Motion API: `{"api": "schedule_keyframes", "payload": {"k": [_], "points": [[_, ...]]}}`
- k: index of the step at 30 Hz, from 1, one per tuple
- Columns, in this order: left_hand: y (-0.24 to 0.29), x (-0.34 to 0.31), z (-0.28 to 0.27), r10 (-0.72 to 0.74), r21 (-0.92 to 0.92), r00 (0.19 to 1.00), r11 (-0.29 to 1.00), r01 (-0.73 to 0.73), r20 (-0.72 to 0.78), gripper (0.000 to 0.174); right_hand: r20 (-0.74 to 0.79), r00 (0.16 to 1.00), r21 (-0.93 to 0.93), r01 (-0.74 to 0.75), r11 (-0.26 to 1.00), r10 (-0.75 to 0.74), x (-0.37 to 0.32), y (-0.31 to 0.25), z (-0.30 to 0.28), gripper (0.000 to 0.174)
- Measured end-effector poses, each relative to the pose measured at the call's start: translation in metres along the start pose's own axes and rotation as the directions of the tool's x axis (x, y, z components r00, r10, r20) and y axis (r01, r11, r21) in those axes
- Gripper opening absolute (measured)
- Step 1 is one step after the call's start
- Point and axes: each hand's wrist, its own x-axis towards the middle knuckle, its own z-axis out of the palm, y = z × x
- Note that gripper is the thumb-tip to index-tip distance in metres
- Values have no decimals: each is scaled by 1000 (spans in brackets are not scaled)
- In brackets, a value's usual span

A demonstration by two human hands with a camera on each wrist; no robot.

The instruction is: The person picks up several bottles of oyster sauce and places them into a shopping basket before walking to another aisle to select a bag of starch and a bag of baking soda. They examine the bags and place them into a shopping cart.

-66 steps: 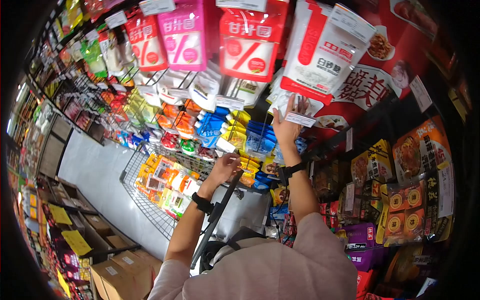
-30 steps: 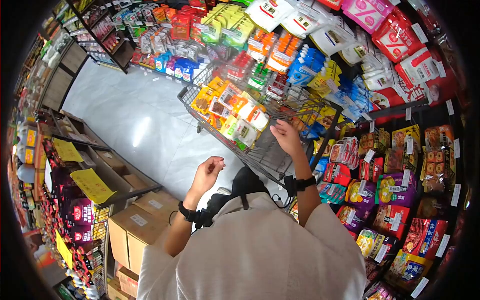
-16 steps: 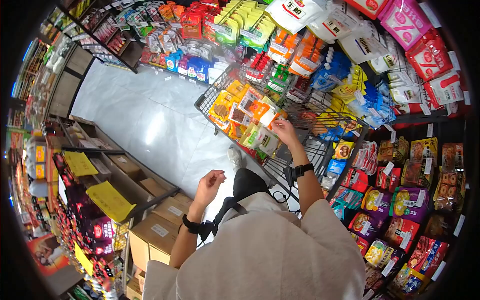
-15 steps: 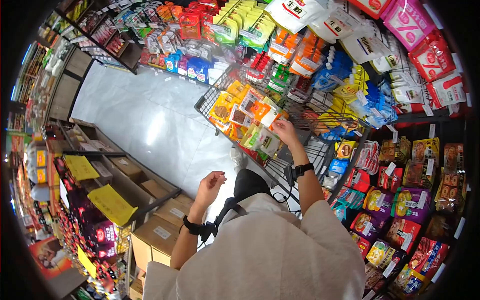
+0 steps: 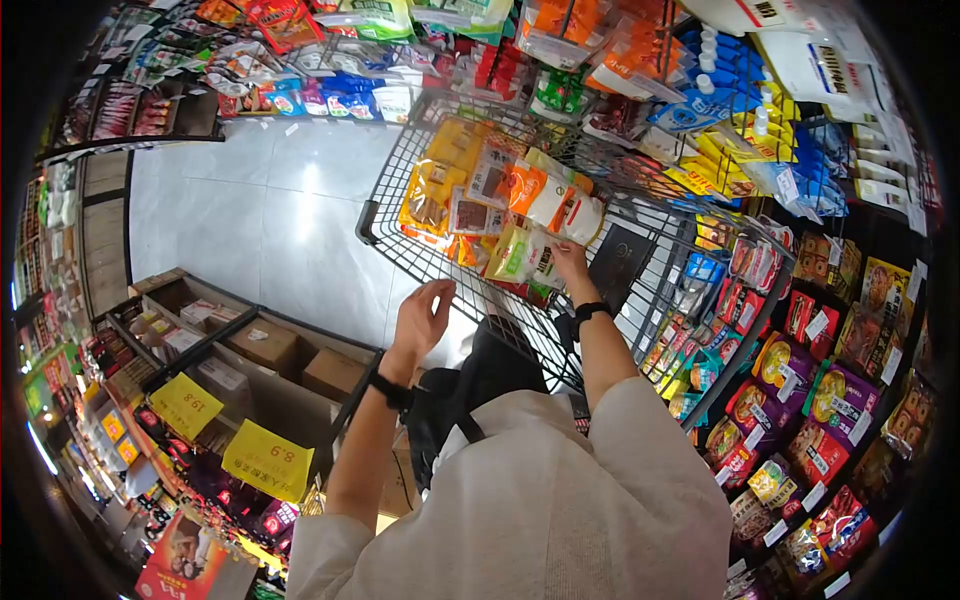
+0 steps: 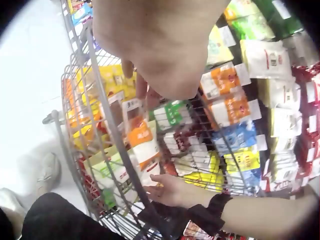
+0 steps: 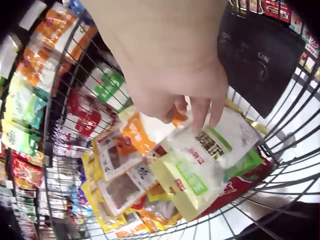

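Note:
My right hand (image 5: 572,265) reaches down into the wire shopping cart (image 5: 372,222). Its fingertips touch a green-and-white packet (image 5: 522,254) on the pile of bagged goods. In the right wrist view the fingers (image 7: 200,114) point down onto the pale upper part of that packet (image 7: 192,175). An orange-and-white bag (image 5: 545,192) lies just beyond, beside yellow packets (image 5: 440,175). My left hand (image 5: 420,318) hangs before my body, outside the cart, fingers loosely curled with nothing in them. The left wrist view shows the left hand (image 6: 155,50) overlapping the cart from above.
A dark panel (image 5: 622,262) lies at the cart's near right. Hanging bags (image 5: 640,65) line the rack behind it; packaged foods (image 5: 790,390) fill the right-hand shelves. Bins with cardboard boxes (image 5: 262,343) and yellow price signs (image 5: 268,460) stand at left. Grey floor (image 5: 270,220) lies between.
My right hand has come down from the hanging white bags into the cart, onto the packets. The left hand has left the cart handle. My view has turned toward the cart.

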Motion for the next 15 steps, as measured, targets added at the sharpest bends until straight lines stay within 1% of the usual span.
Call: {"api": "schedule_keyframes", "payload": {"k": [1, 2, 3, 4, 5, 6, 7, 9, 10, 13, 15], "points": [[-5, 9, 6, 39, 45, 999, 998, -38, -20, 11, -72, 997, -102, -14, 995, 7, -2, 11, 6, 47], [-18, 18, 17, 161, 100, 987, 982, -158, -20, 9, -144, 990, -198, -31, 980, 3, -20, 1, 3, 50], [-29, 22, 25, 178, 137, 981, 973, -187, 78, 10, -215, 977, -289, -54, 956, -9, -33, -9, 1, 53], [-32, 23, 33, 137, 196, 983, 968, -159, 120, 10, -191, 978, -224, -129, 966, 87, -36, -13, -1, 58], [-35, 21, 40, 96, 255, 982, 957, -135, 160, 11, -178, 981, -205, -113, 972, 77, -33, -5, 4, 58], [-42, 19, 48, 126, 290, 980, 943, -166, 154, 12, -167, 984, -186, -96, 978, 64, -30, 2, 8, 58], [-49, 15, 52, 130, 302, 974, 936, -182, 186, 11, -156, 986, -167, -80, 983, 53, -27, 9, 12, 59], [-53, 15, 56, 144, 324, 958, 920, -222, 249, 11, -124, 992, -121, 20, 992, -35, -15, 29, 26, 61], [-56, 16, 60, 151, 266, 970, 943, -199, 190, 16, -111, 991, -95, 68, 993, -79, -11, 39, 31, 62], [-55, 17, 58, 109, 291, 963, 940, -180, 245, 18, -43, 976, -292, 191, 937, -213, -6, 29, 27, 73], [-56, 18, 59, 125, 319, 962, 926, -201, 243, 19, 3, 974, -377, 209, 902, -225, -4, 22, 26, 77]]}}
